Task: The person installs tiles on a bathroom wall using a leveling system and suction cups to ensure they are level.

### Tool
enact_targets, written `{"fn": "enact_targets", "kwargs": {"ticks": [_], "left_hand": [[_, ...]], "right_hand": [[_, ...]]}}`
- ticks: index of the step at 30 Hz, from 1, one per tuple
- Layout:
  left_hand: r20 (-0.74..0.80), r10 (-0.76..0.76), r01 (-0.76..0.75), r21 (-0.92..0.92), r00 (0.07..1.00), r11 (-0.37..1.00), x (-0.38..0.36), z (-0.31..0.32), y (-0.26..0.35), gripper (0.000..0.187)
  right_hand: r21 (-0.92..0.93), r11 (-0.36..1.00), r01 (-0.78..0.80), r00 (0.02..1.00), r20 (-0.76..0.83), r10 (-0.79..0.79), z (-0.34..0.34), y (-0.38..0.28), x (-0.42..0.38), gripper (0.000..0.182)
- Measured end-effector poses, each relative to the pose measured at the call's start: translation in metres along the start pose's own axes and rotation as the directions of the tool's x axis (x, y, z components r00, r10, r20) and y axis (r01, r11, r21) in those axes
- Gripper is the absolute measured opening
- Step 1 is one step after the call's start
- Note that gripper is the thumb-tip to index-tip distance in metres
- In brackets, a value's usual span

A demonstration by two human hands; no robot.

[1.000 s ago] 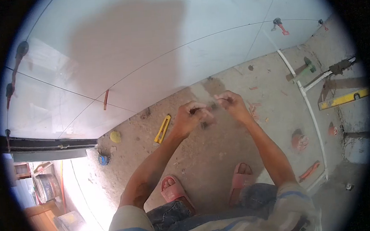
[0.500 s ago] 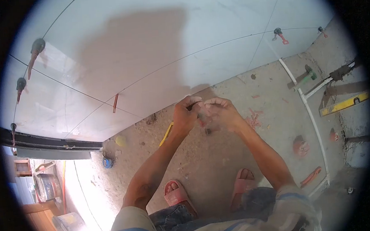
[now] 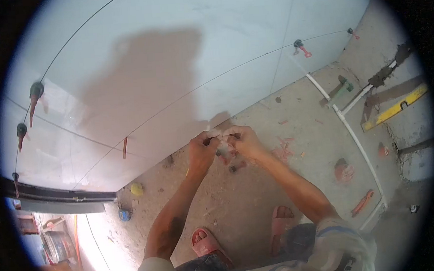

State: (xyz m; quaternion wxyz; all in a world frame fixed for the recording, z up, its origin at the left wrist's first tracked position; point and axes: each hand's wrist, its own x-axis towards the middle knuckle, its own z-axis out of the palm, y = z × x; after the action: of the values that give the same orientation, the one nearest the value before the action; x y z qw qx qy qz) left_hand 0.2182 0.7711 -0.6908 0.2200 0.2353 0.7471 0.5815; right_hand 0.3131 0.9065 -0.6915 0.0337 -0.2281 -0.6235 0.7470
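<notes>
My left hand (image 3: 202, 147) and my right hand (image 3: 245, 141) meet low in front of the tiled wall (image 3: 252, 57), fingertips pinched close together. Both appear closed on a small translucent and red piece (image 3: 225, 154), too blurred to name. Whitish dust coats the fingers. On the floor beneath them lies a small dark and red item (image 3: 237, 167), partly hidden by the hands. Red plastic wedges (image 3: 284, 148) are scattered right of my right hand.
Tile levelers (image 3: 35, 93) with red handles sit along the wall's joints; another red-handled one (image 3: 299, 46) is at right. A yellow spirit level (image 3: 396, 108), a green-handled hammer (image 3: 343, 85) and a white pipe (image 3: 349, 126) lie right. A yellow sponge (image 3: 136, 189) and blue tape measure (image 3: 124, 214) lie left.
My head view has turned a little, so wall and floor items sit further left in the picture. Both hands stay together with fingertips pinched, slightly lower and left in view.
</notes>
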Motion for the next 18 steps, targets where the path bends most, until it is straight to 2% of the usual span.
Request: {"fn": "enact_targets", "kwargs": {"ticks": [1, 3, 5, 7, 9, 11, 13, 18], "left_hand": [[-0.008, -0.004, 0.004, -0.035, 1.000, 0.999, 0.003, 0.000, -0.004, 0.017], [-0.014, -0.004, 0.003, -0.068, 1.000, 0.998, 0.005, -0.004, -0.005, 0.018], [-0.073, -0.002, -0.001, -0.038, 0.997, 0.999, 0.004, -0.009, -0.003, 0.020], [-0.071, -0.028, 0.026, -0.042, 0.997, 0.999, 0.000, -0.017, -0.016, 0.021], [-0.066, -0.049, 0.046, -0.038, 0.997, 0.998, -0.003, -0.026, -0.026, 0.023], [-0.046, -0.073, 0.079, 0.129, 0.996, 0.988, -0.005, -0.033, -0.034, 0.024], [-0.044, -0.068, 0.073, 0.122, 0.997, 0.990, -0.004, -0.037, -0.045, 0.024], [-0.033, -0.082, 0.087, 0.163, 0.996, 0.983, -0.008, -0.042, -0.047, 0.026]], "right_hand": [[0.001, 1.000, 0.006, 1.000, -0.013, -0.006, -0.009, 0.005, 0.008, 0.012], [-0.285, 0.933, 0.218, 0.959, -0.117, -0.259, -0.034, 0.014, 0.033, 0.010], [-0.113, 0.940, 0.322, 0.906, -0.253, -0.340, -0.072, -0.011, 0.056, 0.012], [0.086, 0.914, 0.398, 0.870, -0.352, -0.345, -0.096, -0.058, 0.063, 0.016], [0.053, 0.921, 0.386, 0.859, -0.385, -0.338, -0.112, -0.090, 0.068, 0.014], [0.019, 0.926, 0.378, 0.843, -0.420, -0.336, -0.123, -0.104, 0.074, 0.015], [0.024, 0.934, 0.357, 0.900, -0.277, -0.337, -0.126, -0.110, 0.081, 0.017], [-0.039, 0.963, 0.266, 0.935, -0.233, -0.268, -0.126, -0.119, 0.088, 0.016]]}}
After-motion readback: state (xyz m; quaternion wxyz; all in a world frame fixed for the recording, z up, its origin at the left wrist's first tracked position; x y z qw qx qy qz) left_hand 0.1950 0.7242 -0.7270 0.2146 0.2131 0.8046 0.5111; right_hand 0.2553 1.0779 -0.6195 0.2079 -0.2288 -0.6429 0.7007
